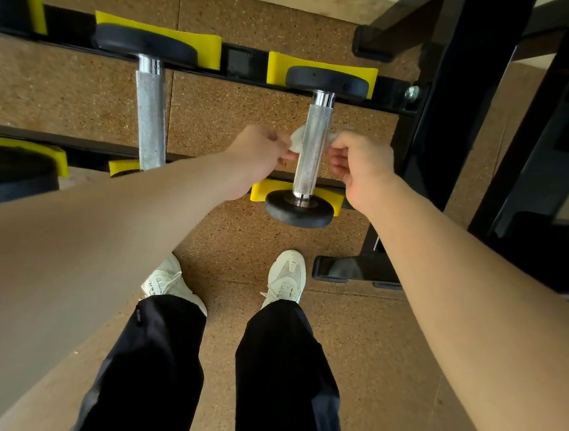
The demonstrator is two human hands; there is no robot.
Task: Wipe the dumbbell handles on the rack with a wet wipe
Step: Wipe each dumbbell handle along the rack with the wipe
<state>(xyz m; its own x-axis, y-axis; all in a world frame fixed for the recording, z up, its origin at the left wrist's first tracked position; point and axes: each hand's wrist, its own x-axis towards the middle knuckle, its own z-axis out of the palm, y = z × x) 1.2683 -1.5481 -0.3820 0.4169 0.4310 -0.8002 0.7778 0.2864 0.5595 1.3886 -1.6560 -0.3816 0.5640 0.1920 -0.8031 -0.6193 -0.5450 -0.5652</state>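
A small dumbbell with a knurled chrome handle (313,145) and black end plates lies across the rack's yellow cradles (279,67). A white wet wipe (297,140) passes behind the handle. My left hand (259,153) pinches the wipe's left end, close beside the handle. The wipe's right end is pinched by my right hand (359,165) on the other side. A second, larger dumbbell (149,110) lies on the rack to the left, untouched.
The black rack upright (459,93) and its foot (354,271) stand just right of my right arm. Further black weight plates (7,177) sit at the far left. My feet in pale shoes stand on brown speckled flooring (240,232).
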